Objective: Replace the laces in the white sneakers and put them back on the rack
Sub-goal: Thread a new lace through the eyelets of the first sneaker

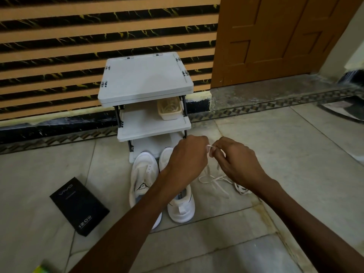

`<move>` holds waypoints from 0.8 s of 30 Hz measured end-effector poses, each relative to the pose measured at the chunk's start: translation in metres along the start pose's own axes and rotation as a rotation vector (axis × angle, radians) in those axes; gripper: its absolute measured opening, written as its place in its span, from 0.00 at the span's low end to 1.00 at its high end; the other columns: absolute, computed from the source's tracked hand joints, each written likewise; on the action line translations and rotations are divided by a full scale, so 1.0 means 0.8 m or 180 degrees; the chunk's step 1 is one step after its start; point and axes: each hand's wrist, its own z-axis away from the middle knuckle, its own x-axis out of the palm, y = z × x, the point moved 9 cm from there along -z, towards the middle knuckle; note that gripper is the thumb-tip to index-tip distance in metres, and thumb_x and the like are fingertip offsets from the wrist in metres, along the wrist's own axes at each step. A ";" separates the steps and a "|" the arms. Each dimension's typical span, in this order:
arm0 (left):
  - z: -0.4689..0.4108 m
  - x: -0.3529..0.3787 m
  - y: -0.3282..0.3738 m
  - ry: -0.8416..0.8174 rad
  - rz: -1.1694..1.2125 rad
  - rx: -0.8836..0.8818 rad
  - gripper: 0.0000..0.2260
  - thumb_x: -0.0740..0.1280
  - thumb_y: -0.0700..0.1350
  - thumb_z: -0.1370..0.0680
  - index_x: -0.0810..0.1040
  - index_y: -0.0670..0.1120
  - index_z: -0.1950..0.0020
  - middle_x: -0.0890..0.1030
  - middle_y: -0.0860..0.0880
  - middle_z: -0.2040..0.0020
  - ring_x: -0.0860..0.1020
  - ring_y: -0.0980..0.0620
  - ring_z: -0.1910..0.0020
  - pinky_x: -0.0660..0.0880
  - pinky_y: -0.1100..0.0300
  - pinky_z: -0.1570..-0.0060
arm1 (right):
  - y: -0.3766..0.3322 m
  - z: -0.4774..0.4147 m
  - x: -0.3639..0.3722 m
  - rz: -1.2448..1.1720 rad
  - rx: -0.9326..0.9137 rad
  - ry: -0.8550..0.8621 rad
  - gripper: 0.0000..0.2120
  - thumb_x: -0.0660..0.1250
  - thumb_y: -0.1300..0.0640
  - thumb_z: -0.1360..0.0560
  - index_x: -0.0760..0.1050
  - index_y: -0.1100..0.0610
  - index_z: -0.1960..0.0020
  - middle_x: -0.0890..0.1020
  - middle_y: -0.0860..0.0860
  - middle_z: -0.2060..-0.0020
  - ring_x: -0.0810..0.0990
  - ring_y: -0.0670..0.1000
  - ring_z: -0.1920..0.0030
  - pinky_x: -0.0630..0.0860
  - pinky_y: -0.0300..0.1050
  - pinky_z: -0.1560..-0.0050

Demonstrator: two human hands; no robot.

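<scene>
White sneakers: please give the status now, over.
Left hand and right hand both pinch a white lace. Sneakers stand on floor before the rack, not on it. Black box lies apart at left.

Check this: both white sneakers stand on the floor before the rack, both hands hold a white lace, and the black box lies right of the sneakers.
One slip: the head view shows the black box lying left of the sneakers, not right. The rest holds: they stand on the floor before the rack, and the left hand and right hand hold a white lace.
</scene>
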 end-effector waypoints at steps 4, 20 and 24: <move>0.002 -0.019 -0.015 0.0072 0.0701 -0.0323 0.09 0.61 0.40 0.21 0.81 0.43 0.52 0.83 0.45 0.59 0.81 0.48 0.60 0.79 0.52 0.53 | 0.019 0.000 0.011 0.0072 0.0184 0.0128 0.11 0.57 0.52 0.19 0.77 0.52 0.54 0.78 0.47 0.58 0.76 0.49 0.63 0.69 0.44 0.65; 0.018 -0.086 -0.032 0.0871 0.0714 -0.0607 0.09 0.60 0.41 0.20 0.78 0.46 0.43 0.82 0.45 0.53 0.80 0.47 0.57 0.78 0.52 0.54 | 0.154 0.020 0.070 -0.0550 0.1055 -0.0156 0.12 0.60 0.54 0.20 0.77 0.48 0.60 0.80 0.46 0.59 0.76 0.47 0.63 0.67 0.41 0.65; 0.007 -0.042 -0.021 0.0150 0.0611 -0.0362 0.16 0.61 0.40 0.20 0.72 0.50 0.33 0.82 0.42 0.50 0.81 0.45 0.54 0.79 0.50 0.51 | 0.045 0.001 0.024 -0.1157 0.0164 0.0066 0.11 0.60 0.55 0.19 0.78 0.49 0.57 0.77 0.43 0.61 0.75 0.43 0.65 0.72 0.43 0.65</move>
